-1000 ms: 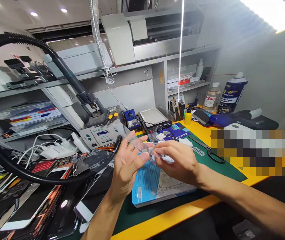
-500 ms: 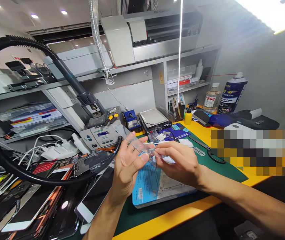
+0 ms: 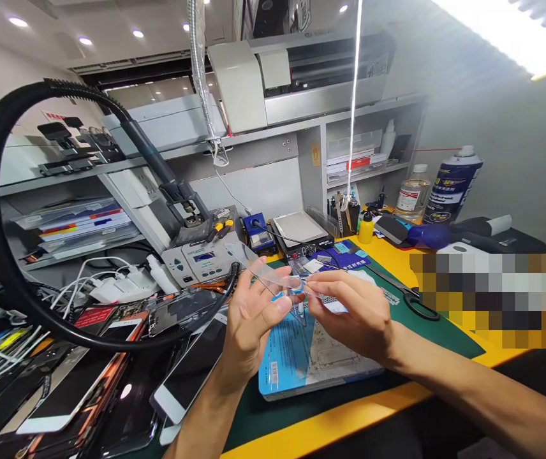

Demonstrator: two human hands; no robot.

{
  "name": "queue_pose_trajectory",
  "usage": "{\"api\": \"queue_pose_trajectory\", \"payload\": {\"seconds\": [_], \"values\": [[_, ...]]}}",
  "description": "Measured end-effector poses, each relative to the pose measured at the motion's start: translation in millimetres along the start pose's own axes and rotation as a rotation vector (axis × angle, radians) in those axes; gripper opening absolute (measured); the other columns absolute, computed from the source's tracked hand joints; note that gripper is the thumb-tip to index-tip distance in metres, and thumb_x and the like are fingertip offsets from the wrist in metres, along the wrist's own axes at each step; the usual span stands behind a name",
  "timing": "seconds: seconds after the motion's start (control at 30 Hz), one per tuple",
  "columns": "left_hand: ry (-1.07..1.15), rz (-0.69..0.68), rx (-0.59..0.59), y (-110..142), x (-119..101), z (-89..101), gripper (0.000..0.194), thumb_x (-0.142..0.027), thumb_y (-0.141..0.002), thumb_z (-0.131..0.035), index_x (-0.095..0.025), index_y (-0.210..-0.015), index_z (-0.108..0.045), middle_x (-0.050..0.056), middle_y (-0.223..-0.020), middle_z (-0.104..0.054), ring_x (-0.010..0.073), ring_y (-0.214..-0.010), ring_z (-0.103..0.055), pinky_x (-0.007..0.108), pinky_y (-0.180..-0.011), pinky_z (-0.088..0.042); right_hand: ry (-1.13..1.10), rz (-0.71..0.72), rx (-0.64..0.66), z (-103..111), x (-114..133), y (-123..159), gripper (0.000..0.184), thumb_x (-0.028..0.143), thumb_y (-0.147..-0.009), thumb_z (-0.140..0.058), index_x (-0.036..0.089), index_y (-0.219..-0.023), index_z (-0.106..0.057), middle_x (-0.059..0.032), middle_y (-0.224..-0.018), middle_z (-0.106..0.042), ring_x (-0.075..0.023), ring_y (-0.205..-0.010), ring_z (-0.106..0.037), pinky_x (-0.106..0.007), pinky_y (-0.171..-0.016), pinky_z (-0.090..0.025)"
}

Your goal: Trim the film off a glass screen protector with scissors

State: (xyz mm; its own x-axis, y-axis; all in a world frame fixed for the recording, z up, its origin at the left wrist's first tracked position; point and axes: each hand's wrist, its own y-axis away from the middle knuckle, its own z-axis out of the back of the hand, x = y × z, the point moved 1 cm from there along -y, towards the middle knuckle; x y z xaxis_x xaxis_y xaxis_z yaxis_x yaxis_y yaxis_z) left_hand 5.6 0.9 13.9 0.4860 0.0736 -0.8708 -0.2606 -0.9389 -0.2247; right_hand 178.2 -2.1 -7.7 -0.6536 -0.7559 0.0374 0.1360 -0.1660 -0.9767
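Observation:
My left hand (image 3: 249, 319) supports a thin sheet of clear plastic film (image 3: 264, 271) between its thumb and partly spread fingers. My right hand (image 3: 352, 312) pinches the film's near right end between thumb and fingertips. A small blue patch shows near that end; its exact form is hard to make out. Both hands are above a blue and grey flat box (image 3: 282, 363), which lies on a green mat (image 3: 254, 414). The right fingers cover part of the film's edge.
Several phones (image 3: 62, 382) and parts crowd the left side. A hot-air station (image 3: 203, 261) and a heating plate (image 3: 302, 233) stand behind. Black scissors (image 3: 419, 305) lie right of the box. Bottles and a spray can (image 3: 452, 185) stand at the back right.
The camera view has shifted, so the whole scene sits further right and slightly lower. Both hands keep hold of the film, which has tilted slightly between them.

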Motion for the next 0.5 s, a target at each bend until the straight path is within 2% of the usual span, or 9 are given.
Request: {"api": "queue_pose_trajectory", "payload": {"seconds": [0.5], "values": [[0.009, -0.023, 0.083, -1.7, -1.3, -1.1, 0.065, -0.02, -0.074, -0.075, -0.022, -0.131, -0.044, 0.011, -0.111, -0.063, 0.0312, -0.107, -0.065, 0.059, -0.1, -0.048, -0.015, -0.009, -0.052, 6.9, -9.6, -4.9, 0.031, 0.001, -0.079, -0.07, 0.022, -0.102, -0.067, -0.0084, -0.087, -0.078, -0.0189, -0.074, -0.075, -0.029, -0.069, -0.064]]}}
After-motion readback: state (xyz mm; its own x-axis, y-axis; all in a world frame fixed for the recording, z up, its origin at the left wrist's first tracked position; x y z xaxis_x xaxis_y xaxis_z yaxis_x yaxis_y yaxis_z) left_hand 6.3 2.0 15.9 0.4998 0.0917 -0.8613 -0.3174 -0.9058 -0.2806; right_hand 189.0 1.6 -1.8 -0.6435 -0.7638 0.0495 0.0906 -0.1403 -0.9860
